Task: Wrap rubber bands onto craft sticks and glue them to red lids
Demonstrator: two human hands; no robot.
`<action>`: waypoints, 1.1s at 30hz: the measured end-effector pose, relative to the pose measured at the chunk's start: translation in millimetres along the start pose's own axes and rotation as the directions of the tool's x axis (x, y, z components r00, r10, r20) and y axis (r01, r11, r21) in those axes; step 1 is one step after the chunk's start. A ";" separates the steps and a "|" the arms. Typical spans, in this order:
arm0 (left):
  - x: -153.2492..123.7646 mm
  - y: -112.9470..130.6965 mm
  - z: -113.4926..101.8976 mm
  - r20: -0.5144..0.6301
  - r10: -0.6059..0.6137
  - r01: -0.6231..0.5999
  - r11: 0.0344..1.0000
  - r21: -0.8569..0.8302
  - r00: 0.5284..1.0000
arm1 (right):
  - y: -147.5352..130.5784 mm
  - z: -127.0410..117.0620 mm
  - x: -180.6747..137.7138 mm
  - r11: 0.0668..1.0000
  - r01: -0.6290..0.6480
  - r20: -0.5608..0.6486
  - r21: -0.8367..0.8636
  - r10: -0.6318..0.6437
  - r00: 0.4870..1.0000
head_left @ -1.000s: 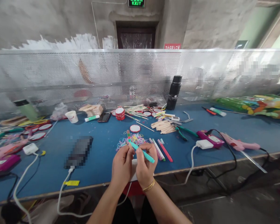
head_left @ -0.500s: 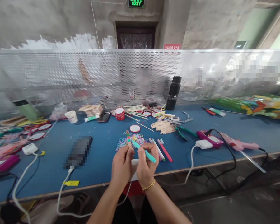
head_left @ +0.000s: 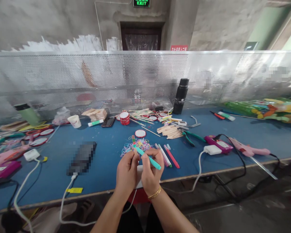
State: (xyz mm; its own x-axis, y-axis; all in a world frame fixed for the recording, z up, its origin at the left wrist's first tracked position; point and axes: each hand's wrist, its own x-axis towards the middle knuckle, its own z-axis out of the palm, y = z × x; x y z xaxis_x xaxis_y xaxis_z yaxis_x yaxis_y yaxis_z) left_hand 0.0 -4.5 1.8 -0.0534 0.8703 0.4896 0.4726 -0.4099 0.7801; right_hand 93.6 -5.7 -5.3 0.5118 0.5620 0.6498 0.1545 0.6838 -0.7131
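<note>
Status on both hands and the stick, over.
Left hand shut on craft stick. Right hand shut on teal marker, tip at stick. Loose rubber bands just beyond.

Right hand [head_left: 150, 173] eased back left; teal marker [head_left: 149, 158] tip nearer striped stick [head_left: 134, 144] again.

One camera, worn on the head, looks forward and down over the blue worktop [head_left: 106, 168]. The left hand [head_left: 126, 171] and right hand [head_left: 150, 174] sit close below it at lower centre; the perforated screen [head_left: 63, 77] and door [head_left: 141, 40] stand farther ahead.
</note>
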 end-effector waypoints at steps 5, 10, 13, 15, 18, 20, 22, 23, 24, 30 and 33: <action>0.2 0.4 -0.1 -0.004 -0.002 0.002 1.000 -0.001 1.000 | 1.1 0.8 -0.3 0.998 -0.056 -0.038 0.039 0.058 0.998; -0.8 0.1 0.0 0.007 -0.016 0.016 1.000 -0.012 1.000 | 3.4 0.5 -2.0 0.999 -0.023 -0.008 0.022 0.023 1.000; -1.1 0.4 -0.6 0.011 -0.020 0.020 1.000 -0.007 1.000 | 4.8 0.4 -2.4 0.999 -0.039 0.018 0.029 0.039 0.999; -1.0 0.5 -0.9 0.010 -0.022 0.022 1.000 0.004 1.000 | 5.1 0.7 -2.0 0.997 -0.055 -0.013 0.046 0.056 0.998; -0.8 -0.2 -0.6 0.013 -0.019 0.019 1.000 0.002 1.000 | 4.6 1.1 -1.3 0.998 -0.045 -0.050 0.046 0.047 0.998; -0.8 -1.1 -0.1 0.017 -0.020 0.021 1.000 -0.011 1.000 | 4.2 1.2 -1.4 0.999 -0.030 -0.026 0.038 0.031 0.999; -0.7 -1.7 0.3 0.021 -0.026 0.026 0.999 -0.020 0.999 | 4.1 1.2 -1.8 0.999 -0.025 0.004 0.035 0.025 1.000; -0.6 -1.7 0.4 0.023 -0.029 0.029 0.999 -0.022 0.999 | 4.1 1.1 -2.0 0.999 -0.027 0.007 0.035 0.027 1.000; -0.4 -1.6 0.3 0.023 -0.030 0.031 0.999 -0.021 0.999 | 4.1 1.1 -2.0 0.999 -0.032 0.002 0.036 0.032 1.000; -0.3 -0.9 0.1 0.015 -0.028 0.028 0.999 -0.019 1.000 | 2.4 0.4 -1.5 0.999 -0.027 -0.037 0.029 0.028 0.999; -1.2 -1.9 0.5 0.024 -0.035 0.035 0.999 -0.029 0.999 | 3.1 -0.3 -2.3 1.000 -0.018 0.003 0.020 0.018 1.000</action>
State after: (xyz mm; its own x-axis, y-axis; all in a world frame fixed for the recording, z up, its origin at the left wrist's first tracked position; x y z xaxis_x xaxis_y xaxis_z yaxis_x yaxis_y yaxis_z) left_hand -0.4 -4.7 -0.4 -0.0482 0.8904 0.4526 0.4446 -0.3866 0.8080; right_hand 93.2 -5.0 -9.0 0.5118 0.5759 0.6375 0.1284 0.6824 -0.7196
